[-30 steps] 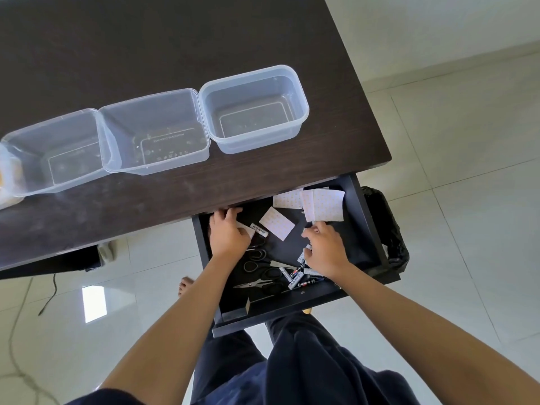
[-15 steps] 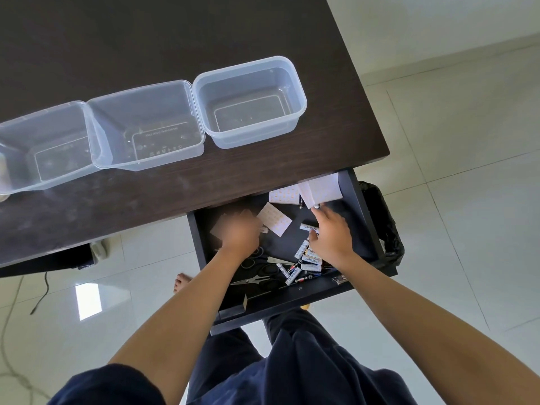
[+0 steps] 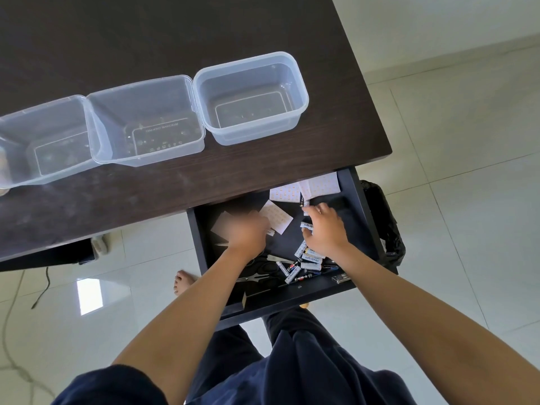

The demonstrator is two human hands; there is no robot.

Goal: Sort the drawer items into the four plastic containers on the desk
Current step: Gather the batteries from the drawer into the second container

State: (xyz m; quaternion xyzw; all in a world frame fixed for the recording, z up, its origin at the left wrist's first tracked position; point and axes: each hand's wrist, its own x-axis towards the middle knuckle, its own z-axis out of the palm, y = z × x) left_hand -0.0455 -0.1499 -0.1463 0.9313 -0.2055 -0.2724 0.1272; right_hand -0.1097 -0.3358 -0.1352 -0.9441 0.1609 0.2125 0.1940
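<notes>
The dark drawer (image 3: 363, 209) stands pulled out under the desk edge. In it lie white sticker sheets (image 3: 320, 186), a heap of batteries (image 3: 307, 262) and black-handled scissors (image 3: 262, 270). My left hand (image 3: 247, 232) is motion-blurred over the drawer's back left part, beside a pale blurred sheet (image 3: 222, 227); whether it grips anything is unclear. My right hand (image 3: 325, 230) hovers palm down with fingers spread over loose batteries near the back. Three clear plastic containers stand in a row on the desk: right (image 3: 304, 92), middle (image 3: 191, 83), left (image 3: 17, 115).
A sliver of another container (image 3: 3, 159) shows at the far left edge. A small metal item (image 3: 340, 277) lies in the drawer's front right corner. A black bin bag (image 3: 383, 223) stands right of the drawer. My bare foot (image 3: 183, 283) and a cable (image 3: 41, 287) are on the tiled floor.
My left hand has slid from the drawer's back left corner toward the middle and is blurred. My right hand has moved off the battery heap toward the drawer's back.
</notes>
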